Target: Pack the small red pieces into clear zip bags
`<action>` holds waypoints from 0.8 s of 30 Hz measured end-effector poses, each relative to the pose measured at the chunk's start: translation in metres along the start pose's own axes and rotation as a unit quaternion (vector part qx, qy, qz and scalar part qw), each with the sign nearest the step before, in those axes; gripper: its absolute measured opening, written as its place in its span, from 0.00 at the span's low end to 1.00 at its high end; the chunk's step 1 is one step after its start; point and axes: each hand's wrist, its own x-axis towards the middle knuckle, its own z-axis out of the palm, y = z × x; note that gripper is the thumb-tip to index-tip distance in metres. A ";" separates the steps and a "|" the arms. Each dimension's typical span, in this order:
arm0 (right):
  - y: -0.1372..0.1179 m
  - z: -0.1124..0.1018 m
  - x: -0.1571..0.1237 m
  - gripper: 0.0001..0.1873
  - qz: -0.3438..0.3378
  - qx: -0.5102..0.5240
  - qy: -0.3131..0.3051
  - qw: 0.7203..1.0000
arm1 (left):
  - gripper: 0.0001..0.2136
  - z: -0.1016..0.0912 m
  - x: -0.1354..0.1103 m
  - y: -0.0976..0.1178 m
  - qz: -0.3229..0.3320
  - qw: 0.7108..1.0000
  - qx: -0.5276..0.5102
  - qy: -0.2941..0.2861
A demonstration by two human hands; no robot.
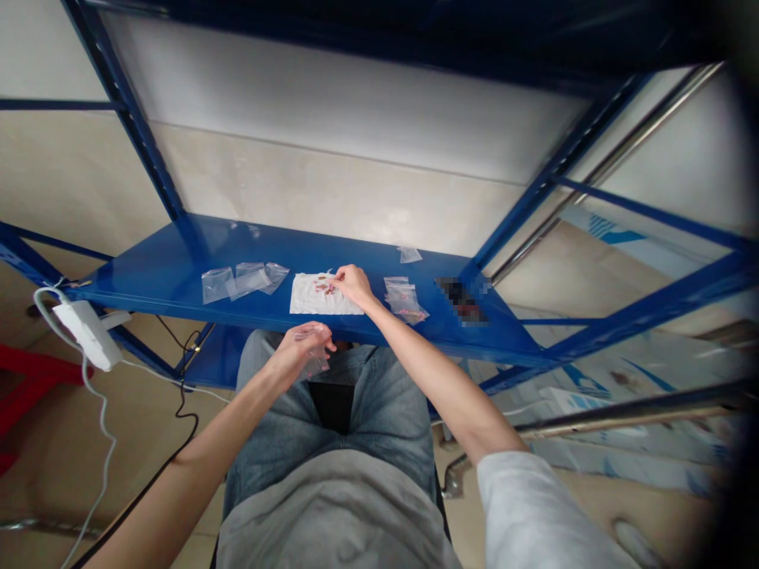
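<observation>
My left hand [305, 348] is closed around a small clear plastic bag [315, 362], just in front of the shelf's front edge and above my lap. Over a white cloth [302, 299] on the blue shelf, my right hand [354, 283] has its fingertips pinched together at a scatter of small reddish-brown pieces [324, 287]. Whatever sits between those fingertips is too small to make out. Close by on the right lie clear zip bags [403, 294] with small reddish pieces inside.
On the left of the blue shelf [195, 245] lie several clear bags [244, 279]. A small bag [409, 254] rests further back, and a blurred dark object [461, 300] lies at the right. A white power strip [88, 334] with cables hangs at the left post.
</observation>
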 end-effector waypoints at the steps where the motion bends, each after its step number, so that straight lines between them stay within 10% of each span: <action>1: 0.000 0.000 0.002 0.09 0.001 -0.009 -0.011 1.000 | 0.17 0.000 0.000 0.000 0.000 1.000 0.003 -0.001; 24: -0.015 -0.011 0.009 0.11 -0.035 -0.073 -0.048 0.996 | 0.16 -0.006 0.003 -0.011 -0.051 0.991 0.118 0.038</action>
